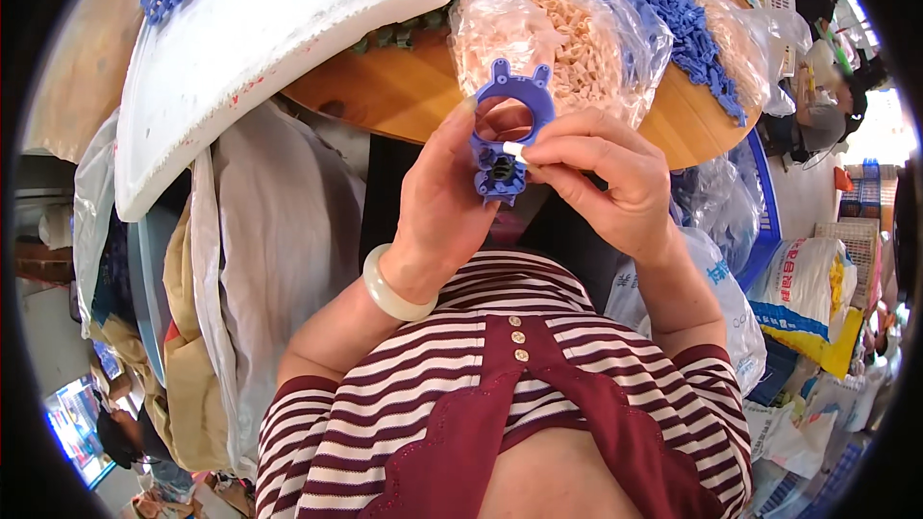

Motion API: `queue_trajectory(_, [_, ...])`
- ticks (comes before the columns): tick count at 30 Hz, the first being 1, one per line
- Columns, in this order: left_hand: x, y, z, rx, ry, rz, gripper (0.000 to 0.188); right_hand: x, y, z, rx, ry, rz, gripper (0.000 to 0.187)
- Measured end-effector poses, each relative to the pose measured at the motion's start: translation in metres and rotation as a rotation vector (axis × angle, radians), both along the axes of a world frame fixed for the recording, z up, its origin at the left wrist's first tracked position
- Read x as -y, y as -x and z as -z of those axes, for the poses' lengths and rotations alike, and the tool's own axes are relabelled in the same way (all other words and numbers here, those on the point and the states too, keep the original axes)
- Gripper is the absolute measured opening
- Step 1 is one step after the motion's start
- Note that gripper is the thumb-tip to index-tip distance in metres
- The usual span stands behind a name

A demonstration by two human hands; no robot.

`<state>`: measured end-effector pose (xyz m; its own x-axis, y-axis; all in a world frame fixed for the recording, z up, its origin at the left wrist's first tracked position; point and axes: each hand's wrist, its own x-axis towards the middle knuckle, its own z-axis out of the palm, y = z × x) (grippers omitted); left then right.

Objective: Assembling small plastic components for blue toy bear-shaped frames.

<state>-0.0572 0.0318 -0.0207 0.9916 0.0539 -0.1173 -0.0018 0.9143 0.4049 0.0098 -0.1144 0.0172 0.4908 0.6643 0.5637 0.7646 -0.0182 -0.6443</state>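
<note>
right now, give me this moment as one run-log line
left hand: holds blue ring-topped part | right hand: pinches small white piece at part, contact unclear | ahead: peach pieces, bagged, on wooden table

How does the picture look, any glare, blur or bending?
Head view: black fisheye rim, edges bent toward it; head view: highlights glint on the clear plastic bag, and the far right washes out; head view: the blue part, left hand and right hand look fairly sharp.

white, yellow and blue sack (800, 281) printed with red characters, whitish plastic bag (735, 315) near it bearing blue lettering
</note>
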Motion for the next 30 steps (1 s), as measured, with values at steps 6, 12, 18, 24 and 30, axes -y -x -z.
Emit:
queue_trajectory(6, [-0.001,0.000,0.001,0.031,0.027,0.023,0.035,-0.006,0.000,0.003,0.052,0.027,-0.002,0.019])
queue_trajectory(12, [-0.003,-0.001,0.005,0.016,0.041,0.018,0.035,-0.011,-0.001,0.009,0.122,0.044,0.001,0.019])
queue_trajectory(18, [-0.004,0.000,0.006,0.023,0.045,0.029,0.034,-0.013,-0.006,0.003,0.238,0.122,-0.043,0.017])
queue_trajectory(24, [-0.002,0.001,0.005,0.007,0.029,0.025,0.036,-0.015,-0.002,-0.011,0.432,0.261,-0.034,0.018])
queue_trajectory(30, [-0.001,0.003,0.010,0.056,0.042,0.034,0.043,-0.017,-0.002,-0.003,0.321,0.190,0.008,0.021])
